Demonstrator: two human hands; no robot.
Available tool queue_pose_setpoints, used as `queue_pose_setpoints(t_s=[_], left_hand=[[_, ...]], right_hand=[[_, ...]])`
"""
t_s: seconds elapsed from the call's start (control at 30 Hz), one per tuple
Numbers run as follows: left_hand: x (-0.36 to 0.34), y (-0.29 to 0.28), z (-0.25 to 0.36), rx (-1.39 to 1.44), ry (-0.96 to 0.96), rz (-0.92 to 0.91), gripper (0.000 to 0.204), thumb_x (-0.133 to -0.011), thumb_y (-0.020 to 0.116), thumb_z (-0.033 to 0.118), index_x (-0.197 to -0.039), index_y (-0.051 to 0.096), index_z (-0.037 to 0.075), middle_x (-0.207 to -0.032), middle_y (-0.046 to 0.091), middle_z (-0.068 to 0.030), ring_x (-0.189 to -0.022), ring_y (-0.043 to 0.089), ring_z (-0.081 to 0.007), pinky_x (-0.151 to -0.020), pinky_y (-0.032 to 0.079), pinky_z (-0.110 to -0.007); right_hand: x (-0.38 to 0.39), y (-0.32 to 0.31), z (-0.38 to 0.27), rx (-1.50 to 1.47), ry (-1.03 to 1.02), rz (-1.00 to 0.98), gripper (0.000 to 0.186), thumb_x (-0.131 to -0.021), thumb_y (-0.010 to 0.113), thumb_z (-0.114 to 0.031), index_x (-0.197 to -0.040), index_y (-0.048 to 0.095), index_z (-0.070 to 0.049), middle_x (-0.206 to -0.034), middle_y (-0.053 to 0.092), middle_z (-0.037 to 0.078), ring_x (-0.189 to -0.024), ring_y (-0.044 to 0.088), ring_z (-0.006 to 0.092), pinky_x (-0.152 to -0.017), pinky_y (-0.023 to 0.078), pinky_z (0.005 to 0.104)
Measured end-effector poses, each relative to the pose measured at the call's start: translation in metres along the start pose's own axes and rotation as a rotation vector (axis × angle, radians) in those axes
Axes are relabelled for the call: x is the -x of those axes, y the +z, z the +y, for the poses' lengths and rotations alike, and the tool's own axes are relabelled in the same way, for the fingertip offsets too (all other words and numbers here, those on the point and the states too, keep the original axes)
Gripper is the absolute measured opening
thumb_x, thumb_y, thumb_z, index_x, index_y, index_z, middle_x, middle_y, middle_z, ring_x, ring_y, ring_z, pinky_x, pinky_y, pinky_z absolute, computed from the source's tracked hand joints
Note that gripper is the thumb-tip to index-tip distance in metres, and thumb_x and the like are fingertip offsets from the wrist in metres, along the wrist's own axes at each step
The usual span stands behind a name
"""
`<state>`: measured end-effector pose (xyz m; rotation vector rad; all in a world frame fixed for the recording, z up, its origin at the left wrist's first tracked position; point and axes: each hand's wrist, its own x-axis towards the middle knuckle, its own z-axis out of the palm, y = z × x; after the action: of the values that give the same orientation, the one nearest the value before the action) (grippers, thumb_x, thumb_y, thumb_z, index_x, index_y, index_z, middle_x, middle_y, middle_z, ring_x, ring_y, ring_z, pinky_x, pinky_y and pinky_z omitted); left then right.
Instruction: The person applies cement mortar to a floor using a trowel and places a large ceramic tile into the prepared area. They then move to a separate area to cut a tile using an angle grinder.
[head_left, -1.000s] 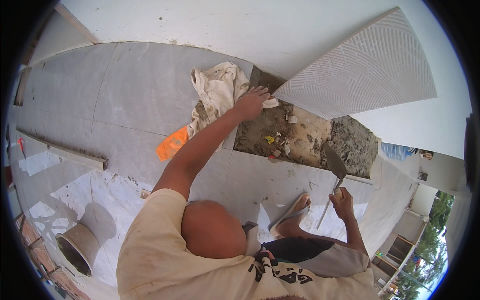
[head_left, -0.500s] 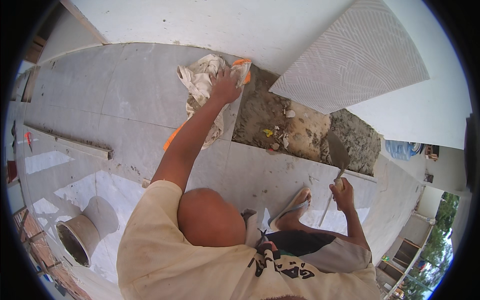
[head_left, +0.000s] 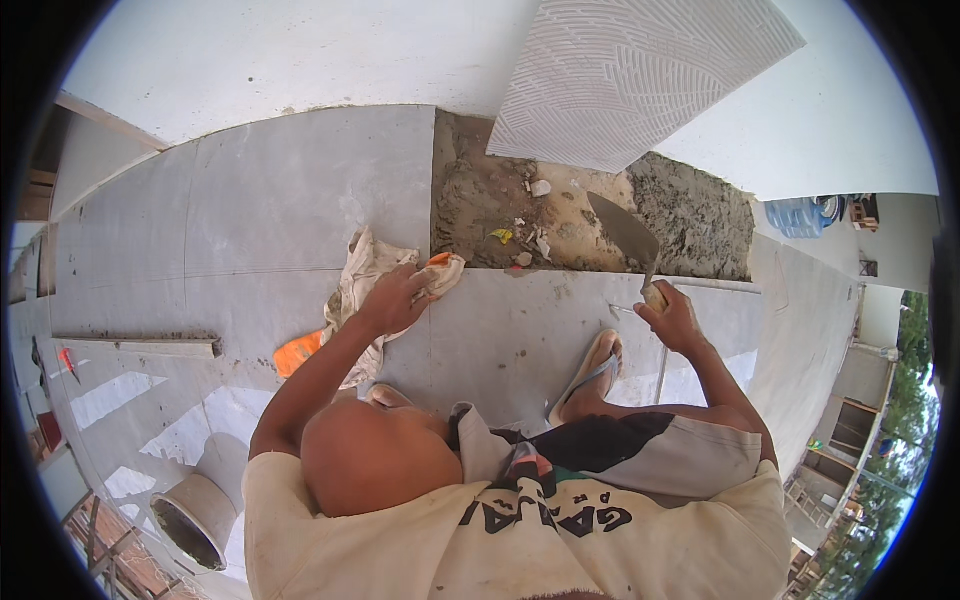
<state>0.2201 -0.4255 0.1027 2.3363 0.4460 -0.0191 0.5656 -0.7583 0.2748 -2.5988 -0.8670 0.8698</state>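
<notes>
A crumpled cream rag (head_left: 358,275) with orange patches lies on the grey floor tiles (head_left: 300,190). My left hand (head_left: 397,300) is closed on the rag's right part, near the edge of an untiled gap. The handle of a pointed trowel (head_left: 627,232) is gripped in my right hand (head_left: 672,318). Its metal blade points up and left over the gap, where wet grey mortar (head_left: 695,215) covers the right end. Bare ground with small rubble (head_left: 540,188) and a yellow scrap (head_left: 502,236) shows in the middle. Whether the blade touches anything I cannot tell.
A large tile with ridged lines (head_left: 640,75) leans against the white wall (head_left: 330,50) behind the gap. To the left are a long straight bar (head_left: 140,346) and a bucket (head_left: 195,515). Blue water bottles (head_left: 797,217) stand at far right. My sandalled foot (head_left: 592,375) is close to the gap.
My left hand has drawn the rag back toward me, off the tile beside the wall. The trowel is still in my right hand, its blade now slanting further left. The view has shifted.
</notes>
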Motion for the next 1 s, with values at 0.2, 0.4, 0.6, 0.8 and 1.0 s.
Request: queue_pose_setpoints(t_s=[0.2,0.4,0.6,0.8,1.0], left_hand=[[0.041,-0.054,0.036,0.101,-0.102,0.081,0.043,-0.088,0.065,0.019,-0.129,0.062,0.008,-0.111,0.062,-0.0161,-0.098,0.063,-0.0373,-0.087,0.052,-0.045],[0.079,-0.073,0.033,0.007,-0.319,0.022,0.046,-0.087,0.065,0.02,-0.13,0.061,0.007,-0.118,0.063,-0.0189,-0.107,0.064,-0.0388,-0.092,0.051,-0.045],[0.141,-0.023,0.031,-0.023,-0.442,-0.008,0.051,-0.087,0.065,0.024,-0.135,0.057,0.008,-0.125,0.059,-0.0229,-0.116,0.059,-0.0417,-0.097,0.049,-0.048],[0.106,0.035,0.037,-0.089,-0.359,0.32,0.05,-0.087,0.067,0.024,-0.134,0.055,0.011,-0.12,0.057,-0.0191,-0.107,0.06,-0.0397,-0.091,0.049,-0.051],[0.098,0.049,0.056,-0.049,-0.298,-0.237,0.044,-0.084,0.067,0.023,-0.126,0.062,0.011,-0.122,0.061,-0.0183,-0.109,0.062,-0.0362,-0.093,0.049,-0.05]], right_hand=[[-0.008,-0.015,-0.03,0.211,-0.136,-0.124,0.055,-0.086,0.072,-0.037,-0.125,0.058,-0.002,-0.096,0.069,0.025,-0.091,0.068,0.0406,-0.08,0.052,0.0469],[-0.054,-0.042,-0.048,0.554,-0.334,-0.358,0.06,-0.091,0.068,-0.038,-0.135,0.051,-0.001,-0.113,0.067,0.026,-0.107,0.064,0.0426,-0.093,0.05,0.0509],[-0.108,-0.013,-0.079,0.597,-0.454,-0.409,0.063,-0.093,0.065,-0.039,-0.141,0.047,-0.002,-0.126,0.063,0.025,-0.12,0.059,0.0408,-0.101,0.047,0.0493],[-0.129,0.051,-0.089,0.476,-0.466,-0.466,0.072,-0.087,0.07,-0.04,-0.142,0.047,0.001,-0.129,0.062,0.027,-0.123,0.058,0.0408,-0.106,0.045,0.0461],[-0.138,0.082,-0.087,0.373,-0.535,-0.39,0.067,-0.083,0.073,-0.036,-0.134,0.055,0.003,-0.123,0.064,0.029,-0.119,0.061,0.0413,-0.1,0.048,0.0463]])
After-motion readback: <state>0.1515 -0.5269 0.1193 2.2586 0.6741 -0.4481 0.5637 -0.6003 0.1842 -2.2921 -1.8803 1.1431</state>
